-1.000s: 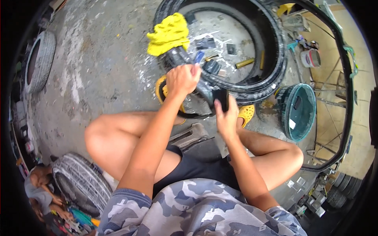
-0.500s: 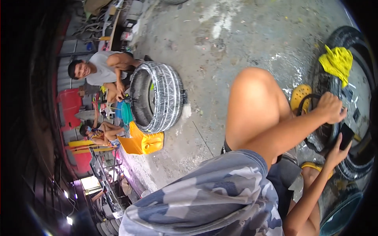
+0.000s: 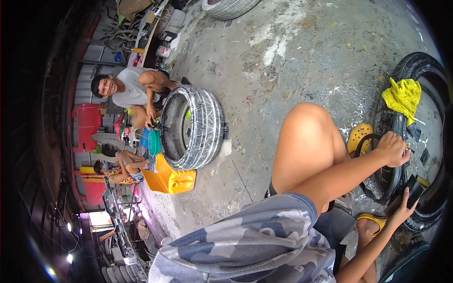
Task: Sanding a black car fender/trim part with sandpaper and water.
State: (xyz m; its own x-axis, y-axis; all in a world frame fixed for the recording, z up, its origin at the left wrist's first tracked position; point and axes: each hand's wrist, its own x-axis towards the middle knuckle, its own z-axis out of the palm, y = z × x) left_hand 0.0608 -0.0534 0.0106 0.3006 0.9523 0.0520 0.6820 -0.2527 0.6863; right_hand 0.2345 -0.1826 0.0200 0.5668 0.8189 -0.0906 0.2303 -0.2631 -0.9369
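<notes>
My left hand [image 3: 393, 149] is closed beside the thin black tyre [image 3: 401, 70] at the right, its fingers curled round something too small to make out. A looped black strip [image 3: 362, 144], perhaps an inner tube, hangs near that wrist and drops along the tyre's near side. Just below, my right hand [image 3: 402, 210] grips a dark flat-sided block [image 3: 412, 191], thumb and fingers along its edge. A yellow-green cloth [image 3: 403, 99] is draped over the tyre above my left hand. Small dark pieces [image 3: 424, 155] lie on the floor inside the tyre's ring.
A wide white-streaked tyre [image 3: 203, 127] stands left of centre, beside a crouching person [image 3: 134, 87]. Another person [image 3: 125, 170] sits farther back. Near them are a yellow-orange plastic container [image 3: 179, 181] and a green basin [image 3: 154, 142]. A dark bucket [image 3: 406, 264] stands lower right.
The whole view has shifted, so the floor and tyres sit lower in it. The dark block in my right hand has turned and shows more of its length. My left hand stays closed.
</notes>
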